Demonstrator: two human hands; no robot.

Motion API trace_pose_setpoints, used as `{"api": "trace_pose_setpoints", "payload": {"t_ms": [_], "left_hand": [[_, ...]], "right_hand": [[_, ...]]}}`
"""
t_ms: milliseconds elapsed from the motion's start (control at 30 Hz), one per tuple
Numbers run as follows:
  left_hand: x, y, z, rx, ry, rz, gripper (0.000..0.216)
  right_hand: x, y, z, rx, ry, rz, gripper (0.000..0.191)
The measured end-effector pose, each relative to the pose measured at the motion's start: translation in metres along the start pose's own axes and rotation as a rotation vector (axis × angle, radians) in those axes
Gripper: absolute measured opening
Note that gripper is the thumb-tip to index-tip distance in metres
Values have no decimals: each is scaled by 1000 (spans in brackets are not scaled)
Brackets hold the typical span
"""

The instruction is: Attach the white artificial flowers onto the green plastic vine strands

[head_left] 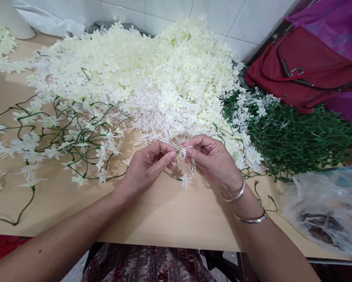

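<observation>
Between my two hands is a small white artificial flower [182, 152] on a green stem. My left hand [152, 162] pinches the green stem just at the flower's base. The thumb and forefinger of my right hand [209, 158] close on the white flower from the other side. Another white flower [186, 180] hangs on a green stem just below my fingers. Behind my hands lies a heap of thin white stamens [161, 113]. A large pile of cream flower heads [129, 58] rises beyond it.
To the left, finished-looking flowers on green stems [76, 141] lie tangled on the wooden table [164, 223]. A thick bundle of green stems [299, 137] sits at the right, below a red bag [311, 66]. A clear plastic bag [331, 207] rests at the right edge.
</observation>
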State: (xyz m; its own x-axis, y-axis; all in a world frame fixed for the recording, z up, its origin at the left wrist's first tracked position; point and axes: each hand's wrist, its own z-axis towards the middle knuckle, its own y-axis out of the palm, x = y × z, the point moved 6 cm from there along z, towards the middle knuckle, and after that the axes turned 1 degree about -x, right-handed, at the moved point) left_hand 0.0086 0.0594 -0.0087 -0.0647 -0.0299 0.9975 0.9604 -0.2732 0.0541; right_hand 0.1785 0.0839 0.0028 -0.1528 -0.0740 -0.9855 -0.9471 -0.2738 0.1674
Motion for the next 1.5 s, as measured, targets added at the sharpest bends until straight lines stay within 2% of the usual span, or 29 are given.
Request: {"api": "trace_pose_setpoints", "payload": {"t_ms": [267, 433, 700, 933, 1100, 1267, 1400, 1500], "left_hand": [[0, 1, 0, -14, 3, 74, 17], [0, 0, -2, -7, 53, 243, 17], [1, 1, -4, 9, 145, 374, 10], [-5, 1, -4, 66, 92, 246, 12], [3, 1, -6, 71, 114, 302, 9], [4, 0, -6, 67, 121, 382, 9], [3, 0, -5, 77, 117, 391, 10], [3, 0, -5, 70, 98, 356, 11]], "right_hand": [[-2, 5, -2, -33, -5, -47, 18], [2, 6, -3, -18, -11, -102, 18], [11, 10, 0, -49, -14, -82, 17], [15, 8, 3, -13, -8, -47, 25], [12, 8, 2, -22, -46, -64, 20], [7, 12, 1, -58, -141, -175, 12], [5, 13, 2, -26, -191, -236, 14], [10, 10, 2, -18, -148, -212, 18]]}}
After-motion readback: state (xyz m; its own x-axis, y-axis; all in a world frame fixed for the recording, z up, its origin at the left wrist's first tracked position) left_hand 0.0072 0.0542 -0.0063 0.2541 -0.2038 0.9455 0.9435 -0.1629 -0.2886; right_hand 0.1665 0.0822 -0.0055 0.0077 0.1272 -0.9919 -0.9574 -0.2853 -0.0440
